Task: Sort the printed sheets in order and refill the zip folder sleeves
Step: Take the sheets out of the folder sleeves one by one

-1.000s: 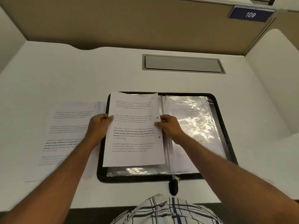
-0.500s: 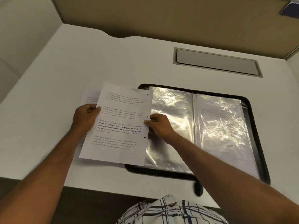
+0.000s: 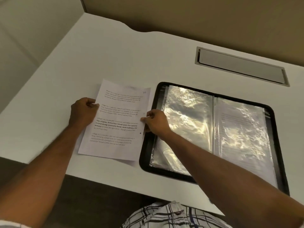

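**A:** Where's your sheet point(image 3: 118, 119) now?

**B:** On the desk point(image 3: 115, 51), just left of the folder point(image 3: 148, 142), printed side up, its right edge almost touching the folder's black rim. A handwritten mark sits in its far right corner; it looks like a ten, though I can't be sure. Whether more sheets lie under it, I can't tell.

**A:** And your hands?

**B:** Your left hand point(image 3: 83, 111) is curled shut on the left edge, about midway along it. Your right hand point(image 3: 155, 121) pinches the right edge between thumb and fingers, with the wrist hanging over the folder's left sleeve point(image 3: 185, 122).

**A:** How will the paper behave?

**B:** Light and floppy, I'd judge. Held by one edge it will droop; gripped hard it will crease. Keep your two-edge hold, both hands at mid-height, so it stays flat.

**A:** And the sleeves?

**B:** Clear plastic, wrinkled and very glossy, so probably slick and clingy. The left sleeve looks empty; the right sleeve point(image 3: 241, 129) shows faint print through it. The folder lies open and flat, reaching to the near edge of the desk.

**A:** Anything else around?

**B:** A grey cable hatch point(image 3: 241, 66) far right, set into the desk, well apart from the folder. Beige partition beyond. Your checked shirt point(image 3: 172, 216) at the near edge.

**A:** The risk?

**B:** A corner catching on the sleeve's mouth. Feed the sheet in square.
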### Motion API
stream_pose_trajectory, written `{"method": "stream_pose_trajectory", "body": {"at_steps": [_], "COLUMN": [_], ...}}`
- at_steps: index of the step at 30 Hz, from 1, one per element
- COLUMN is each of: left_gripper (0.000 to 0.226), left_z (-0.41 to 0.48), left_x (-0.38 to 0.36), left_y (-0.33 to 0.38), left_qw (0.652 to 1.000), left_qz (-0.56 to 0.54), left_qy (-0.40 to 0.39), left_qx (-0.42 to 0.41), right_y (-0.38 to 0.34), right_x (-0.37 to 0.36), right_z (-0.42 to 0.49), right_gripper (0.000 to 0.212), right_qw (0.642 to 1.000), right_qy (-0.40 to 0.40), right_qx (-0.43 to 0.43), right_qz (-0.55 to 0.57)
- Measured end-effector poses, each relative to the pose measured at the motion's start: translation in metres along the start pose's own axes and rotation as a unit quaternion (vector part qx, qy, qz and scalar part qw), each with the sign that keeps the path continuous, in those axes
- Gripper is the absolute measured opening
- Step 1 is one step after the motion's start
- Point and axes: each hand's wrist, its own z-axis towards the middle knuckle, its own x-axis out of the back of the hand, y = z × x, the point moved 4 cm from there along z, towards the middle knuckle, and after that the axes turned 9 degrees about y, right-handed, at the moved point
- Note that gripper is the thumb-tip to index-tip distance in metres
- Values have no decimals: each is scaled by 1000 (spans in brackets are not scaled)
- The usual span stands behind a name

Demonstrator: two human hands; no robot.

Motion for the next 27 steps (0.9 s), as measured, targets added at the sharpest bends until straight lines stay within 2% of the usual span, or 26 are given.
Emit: {"method": "stream_pose_trajectory", "body": {"at_steps": [5,9,15,20,27], "left_gripper": [32,32,29,27,36], "left_z": [7,9,7,-17,-57], "left_x": [-4,-7,-8,-18,-72], "left_y": [-11,-17,-18,14,77], "left_qw": [999,999,998,986,966], "left_qz": [28,40,47,79,83], "left_qy": [12,16,26,64,-7], "left_qx": [-20,-24,-38,-131,-245], "right_y": [1,1,4,14,35], "right_x": [-4,-3,10,42,84], "right_z": [1,3,2,-2,-3], "right_gripper": [25,34,27,18,21], "right_qw": [1000,994,975,953,913], "right_qy": [25,57,107,149,171], "right_qx": [-2,46,116,171,253], "right_qz": [-19,-86,-157,-201,-270]}}
